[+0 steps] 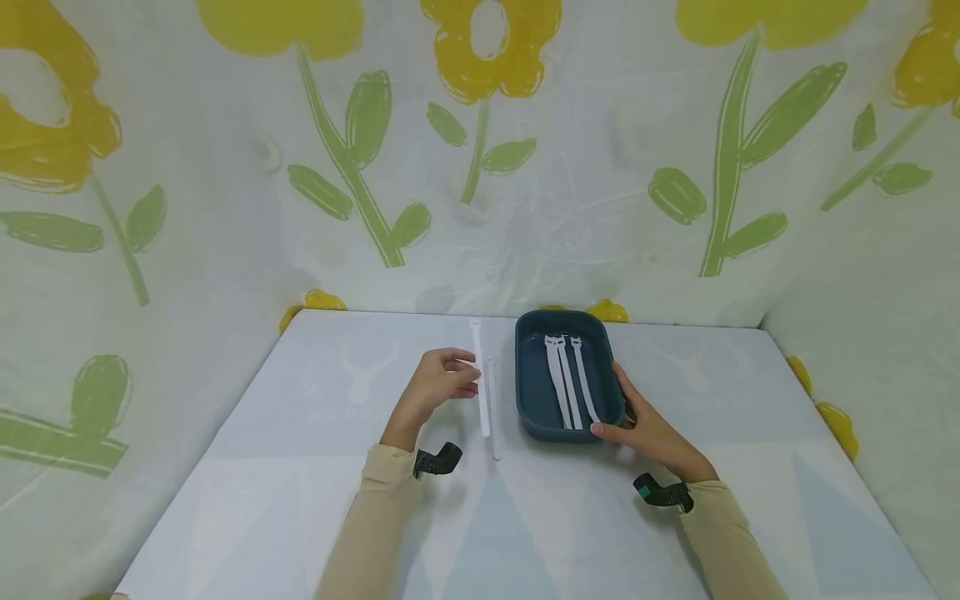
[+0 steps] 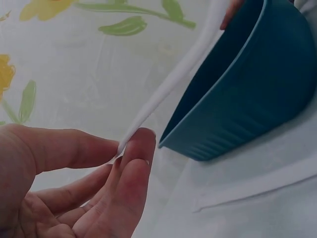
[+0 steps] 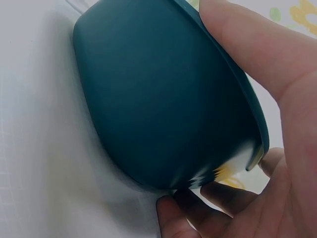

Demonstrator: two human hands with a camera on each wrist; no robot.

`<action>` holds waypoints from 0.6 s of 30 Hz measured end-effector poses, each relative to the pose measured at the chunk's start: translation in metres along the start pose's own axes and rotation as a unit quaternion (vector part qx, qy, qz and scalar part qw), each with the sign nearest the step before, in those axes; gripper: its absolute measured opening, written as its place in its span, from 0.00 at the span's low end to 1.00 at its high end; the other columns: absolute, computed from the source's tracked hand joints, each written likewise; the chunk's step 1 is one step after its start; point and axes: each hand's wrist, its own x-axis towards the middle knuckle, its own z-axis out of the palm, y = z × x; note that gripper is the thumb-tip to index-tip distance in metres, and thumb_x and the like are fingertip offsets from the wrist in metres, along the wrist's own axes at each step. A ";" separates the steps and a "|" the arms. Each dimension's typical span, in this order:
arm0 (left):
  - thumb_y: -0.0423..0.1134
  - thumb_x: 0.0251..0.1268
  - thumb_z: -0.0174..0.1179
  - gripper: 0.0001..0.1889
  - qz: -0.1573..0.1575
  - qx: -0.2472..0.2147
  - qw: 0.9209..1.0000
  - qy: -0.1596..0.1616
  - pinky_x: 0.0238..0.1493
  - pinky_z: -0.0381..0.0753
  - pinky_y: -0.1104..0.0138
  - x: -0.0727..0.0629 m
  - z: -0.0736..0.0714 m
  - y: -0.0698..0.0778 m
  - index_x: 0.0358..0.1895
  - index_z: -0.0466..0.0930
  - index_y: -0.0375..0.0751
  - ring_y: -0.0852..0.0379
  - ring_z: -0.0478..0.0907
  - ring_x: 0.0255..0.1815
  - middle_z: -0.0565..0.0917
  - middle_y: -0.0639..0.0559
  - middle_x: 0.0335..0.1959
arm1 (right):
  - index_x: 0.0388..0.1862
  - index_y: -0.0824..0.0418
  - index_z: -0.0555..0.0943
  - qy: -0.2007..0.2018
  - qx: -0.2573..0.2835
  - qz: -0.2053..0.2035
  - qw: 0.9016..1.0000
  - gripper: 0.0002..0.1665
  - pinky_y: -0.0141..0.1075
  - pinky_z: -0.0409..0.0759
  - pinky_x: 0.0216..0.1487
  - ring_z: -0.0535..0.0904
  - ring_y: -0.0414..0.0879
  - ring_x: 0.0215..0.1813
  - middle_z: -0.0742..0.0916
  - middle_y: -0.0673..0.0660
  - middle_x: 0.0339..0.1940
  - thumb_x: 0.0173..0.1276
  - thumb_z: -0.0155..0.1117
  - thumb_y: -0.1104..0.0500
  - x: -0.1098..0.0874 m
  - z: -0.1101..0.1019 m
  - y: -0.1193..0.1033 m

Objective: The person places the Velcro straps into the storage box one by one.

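My left hand pinches a white cable tie strap between thumb and fingers. In the left wrist view the strap slants up and away from the fingertips. Another white strap lies on the table just beside it, to the right. A dark teal plastic bin stands right of these, with several white straps lying lengthwise inside. My right hand holds the bin's near right corner, thumb over the rim and fingers against the outer side, as the right wrist view shows.
The table has a pale covering with blue triangle prints. A flowered curtain hangs behind its far edge and along both sides. Each wrist wears a small black camera mount.
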 end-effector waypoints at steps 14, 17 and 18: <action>0.33 0.69 0.64 0.21 0.007 -0.008 1.000 -0.022 0.43 0.91 0.63 0.007 0.008 0.017 0.63 0.78 0.29 0.57 0.89 0.33 0.87 0.31 0.52 | 0.85 0.37 0.29 0.000 0.010 -0.014 1.000 0.68 0.66 0.62 0.78 0.52 0.70 0.85 0.45 0.65 0.88 0.69 0.72 0.48 0.001 -0.001 0.005; 0.33 0.69 0.65 0.21 0.012 -0.010 1.000 -0.024 0.44 0.91 0.62 0.009 0.009 0.019 0.63 0.78 0.31 0.56 0.89 0.34 0.88 0.32 0.51 | 0.85 0.37 0.29 0.000 0.011 -0.014 1.000 0.68 0.66 0.62 0.78 0.52 0.70 0.85 0.45 0.65 0.88 0.69 0.72 0.48 0.001 -0.001 0.005; 0.33 0.69 0.65 0.21 0.014 -0.011 1.000 -0.025 0.44 0.91 0.62 0.010 0.009 0.020 0.63 0.78 0.31 0.56 0.89 0.34 0.88 0.32 0.51 | 0.85 0.37 0.29 0.000 0.012 -0.014 1.000 0.68 0.66 0.62 0.78 0.51 0.70 0.84 0.45 0.65 0.88 0.69 0.72 0.48 0.001 -0.001 0.005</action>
